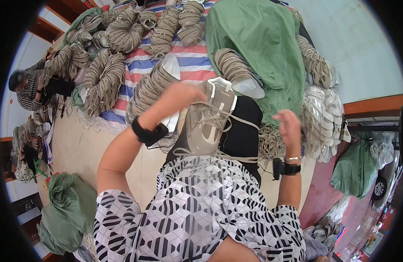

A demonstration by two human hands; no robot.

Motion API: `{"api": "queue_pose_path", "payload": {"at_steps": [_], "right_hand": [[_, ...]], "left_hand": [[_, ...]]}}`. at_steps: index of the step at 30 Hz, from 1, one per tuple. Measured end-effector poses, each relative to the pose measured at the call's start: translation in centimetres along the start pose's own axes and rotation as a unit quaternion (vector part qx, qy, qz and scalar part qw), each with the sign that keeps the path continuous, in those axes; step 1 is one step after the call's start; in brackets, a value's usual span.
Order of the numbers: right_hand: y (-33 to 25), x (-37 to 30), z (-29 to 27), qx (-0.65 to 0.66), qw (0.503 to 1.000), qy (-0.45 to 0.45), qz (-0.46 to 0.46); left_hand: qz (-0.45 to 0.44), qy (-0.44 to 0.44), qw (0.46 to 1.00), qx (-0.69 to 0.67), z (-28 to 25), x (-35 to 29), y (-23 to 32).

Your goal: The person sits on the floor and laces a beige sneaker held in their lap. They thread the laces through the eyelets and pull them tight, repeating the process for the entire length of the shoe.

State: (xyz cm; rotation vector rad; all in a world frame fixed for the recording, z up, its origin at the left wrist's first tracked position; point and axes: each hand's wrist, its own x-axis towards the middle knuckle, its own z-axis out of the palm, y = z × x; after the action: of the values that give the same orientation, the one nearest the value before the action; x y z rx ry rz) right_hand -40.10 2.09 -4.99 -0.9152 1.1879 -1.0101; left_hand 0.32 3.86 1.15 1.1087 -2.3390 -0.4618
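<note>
Beige shoe (203, 126) — just beside left grip (185, 95), apart from right grip (289, 127).

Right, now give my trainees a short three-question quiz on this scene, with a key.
1. Which hand is nearer the beige shoe upper on the lap, left or right?
2. True or false: both of the wearer's wrists are bare.
3. Fill in: the striped sheet under the stacked uppers is red, white and ____.

Key:
1. The left hand.
2. False; each wears a black strap.
3. Blue.
</note>
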Motion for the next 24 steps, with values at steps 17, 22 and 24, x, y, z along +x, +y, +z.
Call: {"api": "queue_pose_path", "payload": {"at_steps": [17, 22, 24], "right_hand": [[1.0, 0.3, 10.5, -0.069, 0.981, -0.154, 0.091], [1.7, 0.5, 10.5, 0.002, 0.990, -0.132, 0.054], [0.6, 0.2, 8.5, 0.098, 0.989, -0.055, 0.095]], "left_hand": [[-0.092, 0.072, 0.985, 0.124, 2.2, -0.3, 4.4], [-0.059, 0.192, 0.975, 0.098, 6.1, 1.5, 2.6], [-0.080, 0.256, 0.961, 0.067, 6.6, 1.7, 3.0]]}}
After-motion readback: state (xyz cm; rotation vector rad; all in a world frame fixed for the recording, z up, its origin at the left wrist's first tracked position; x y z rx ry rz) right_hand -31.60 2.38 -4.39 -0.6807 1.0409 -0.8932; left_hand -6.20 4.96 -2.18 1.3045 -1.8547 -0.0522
